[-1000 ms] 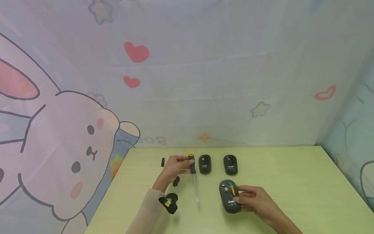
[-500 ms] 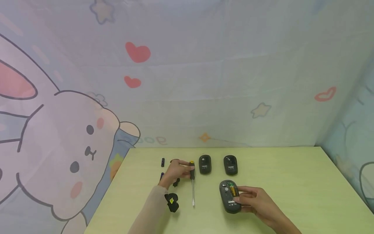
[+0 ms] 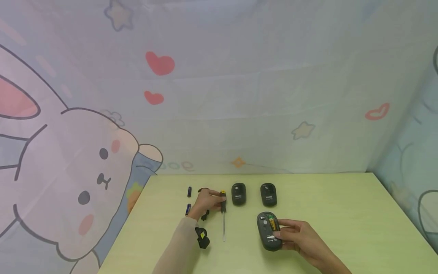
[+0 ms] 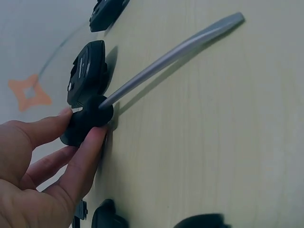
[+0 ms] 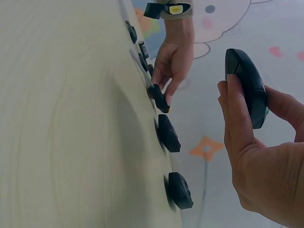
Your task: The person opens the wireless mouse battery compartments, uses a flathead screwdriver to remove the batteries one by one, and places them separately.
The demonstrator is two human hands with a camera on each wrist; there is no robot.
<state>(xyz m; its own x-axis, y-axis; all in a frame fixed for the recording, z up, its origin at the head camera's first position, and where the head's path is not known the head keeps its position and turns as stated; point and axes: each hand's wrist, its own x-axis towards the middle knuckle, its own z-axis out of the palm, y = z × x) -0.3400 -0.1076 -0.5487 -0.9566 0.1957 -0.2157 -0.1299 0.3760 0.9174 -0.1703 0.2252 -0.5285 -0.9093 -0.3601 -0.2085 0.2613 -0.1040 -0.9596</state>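
Observation:
Between thumb and fingertips, my left hand [image 3: 206, 201] pinches the black handle of a flat-blade screwdriver [image 3: 223, 206]. Its steel shaft points toward me, close over the table, and the left wrist view shows the shaft [image 4: 161, 61] with its shadow right beside it. My right hand [image 3: 295, 234] grips a black computer mouse [image 3: 265, 234] by its right side, held above the table. The mouse's underside faces up, with green-and-gold batteries [image 3: 272, 223] in its uncovered compartment. In the right wrist view, fingers lie along the shell of this mouse [image 5: 247, 88].
Two more black mice, one left [image 3: 238, 194] and one right [image 3: 268, 195], lie bottom up at the back of the table. On the left lie two dark batteries, one farther [image 3: 189, 191] and one nearer [image 3: 188, 209]. A small black object [image 3: 205, 216] lies partly under my left hand.
My left hand has lowered the screwdriver toward the table and slightly toward me, its shaft now nearly straight toward me. The right hand and its mouse stay about where they were.

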